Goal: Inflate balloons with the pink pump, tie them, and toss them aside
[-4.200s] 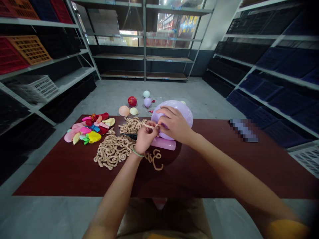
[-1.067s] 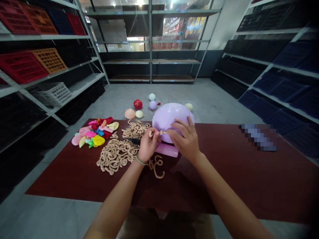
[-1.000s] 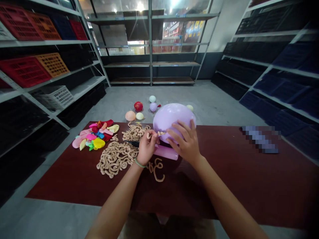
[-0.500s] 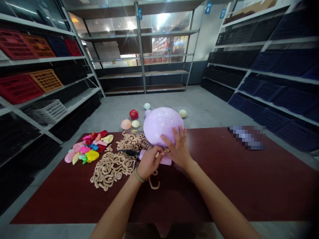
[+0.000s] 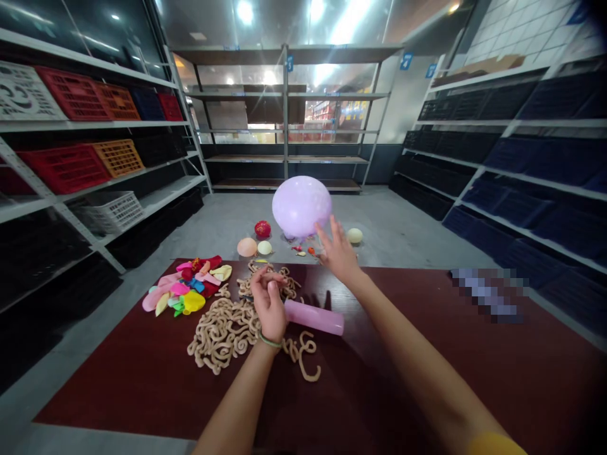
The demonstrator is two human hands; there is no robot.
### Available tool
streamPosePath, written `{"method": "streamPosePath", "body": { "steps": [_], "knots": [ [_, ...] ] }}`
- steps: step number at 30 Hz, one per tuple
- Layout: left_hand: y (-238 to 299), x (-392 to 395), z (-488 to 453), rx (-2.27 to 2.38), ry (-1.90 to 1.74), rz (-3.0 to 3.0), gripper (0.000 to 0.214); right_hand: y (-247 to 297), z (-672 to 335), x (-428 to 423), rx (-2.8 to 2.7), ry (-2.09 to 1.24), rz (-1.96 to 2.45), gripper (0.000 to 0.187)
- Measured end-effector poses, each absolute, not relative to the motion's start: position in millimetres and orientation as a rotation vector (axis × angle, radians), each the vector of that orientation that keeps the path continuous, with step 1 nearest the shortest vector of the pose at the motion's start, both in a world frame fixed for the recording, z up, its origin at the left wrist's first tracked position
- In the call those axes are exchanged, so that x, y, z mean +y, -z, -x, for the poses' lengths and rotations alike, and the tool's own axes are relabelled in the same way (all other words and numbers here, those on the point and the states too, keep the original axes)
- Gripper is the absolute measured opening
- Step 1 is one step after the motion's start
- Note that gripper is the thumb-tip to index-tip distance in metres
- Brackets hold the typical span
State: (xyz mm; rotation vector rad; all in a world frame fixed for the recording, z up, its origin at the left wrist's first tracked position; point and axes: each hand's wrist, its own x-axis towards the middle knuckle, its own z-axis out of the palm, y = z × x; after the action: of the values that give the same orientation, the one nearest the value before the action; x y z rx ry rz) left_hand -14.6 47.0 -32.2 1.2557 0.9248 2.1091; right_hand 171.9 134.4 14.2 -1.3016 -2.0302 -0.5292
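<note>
A lilac inflated balloon (image 5: 301, 205) floats in the air beyond the far edge of the dark red table (image 5: 427, 379). My right hand (image 5: 337, 253) is open just below and to the right of it, fingers spread, not gripping it. My left hand (image 5: 268, 303) hovers over the table with fingers loosely bent and nothing visible in it. Right beside it lies a pink pump cylinder (image 5: 313, 317). A pile of beige curly strings (image 5: 222, 325) lies to its left, with a heap of flat coloured balloons (image 5: 187, 291) further left.
Small inflated balloons lie on the grey floor past the table: a red balloon (image 5: 262, 229), a peach balloon (image 5: 246, 247) and a cream balloon (image 5: 354, 236). A blurred-out item (image 5: 488, 294) lies at the table's right. Metal shelves with crates, including a white basket (image 5: 111, 212), line both sides.
Both hands were pinched at the lilac balloon's neck beside the pump. The balloon has left them and risen forward; my right hand opened, my left drew back. The camera tilted up.
</note>
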Motion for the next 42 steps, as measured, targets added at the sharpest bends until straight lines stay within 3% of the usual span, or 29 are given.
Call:
{"method": "streamPosePath", "body": {
  "steps": [2, 8, 15, 23, 31, 37, 42],
  "knots": [
    [31.9, 54.2, 17.3, 1.000, -2.119, -1.115, 0.028, -13.1, -169.0, 140.5, -2.078, 0.432, 1.370, 0.066],
    [37.6, 69.2, 24.5, 1.111, -2.114, -0.828, 0.029, 11.7, -165.5, 92.8, -2.100, 0.151, 1.339, 0.036],
    [39.0, 72.0, 26.3, 1.120, -2.097, -0.881, 0.027, 55.7, -166.0, 36.5, -2.096, -0.220, 1.231, 0.028],
    [46.4, 75.9, 26.1, 1.145, -1.979, -1.049, 0.030, 68.8, -161.0, 27.1, -2.478, 0.156, 1.060, 0.048],
    [25.9, 74.8, 69.2, 1.316, -1.951, -1.203, 0.023, 71.7, -153.8, 21.9, -2.434, 0.366, 0.948, 0.042],
    [40.9, 41.3, 163.1, 1.893, -1.731, -1.514, 0.016, 61.7, -133.5, 18.7, -2.404, 0.370, 0.709, 0.038],
    [60.6, 25.4, 233.2, 2.244, -1.363, -1.886, 0.018, 48.1, -82.9, 29.0, -2.516, 0.116, 0.610, 0.035]
  ]
}}
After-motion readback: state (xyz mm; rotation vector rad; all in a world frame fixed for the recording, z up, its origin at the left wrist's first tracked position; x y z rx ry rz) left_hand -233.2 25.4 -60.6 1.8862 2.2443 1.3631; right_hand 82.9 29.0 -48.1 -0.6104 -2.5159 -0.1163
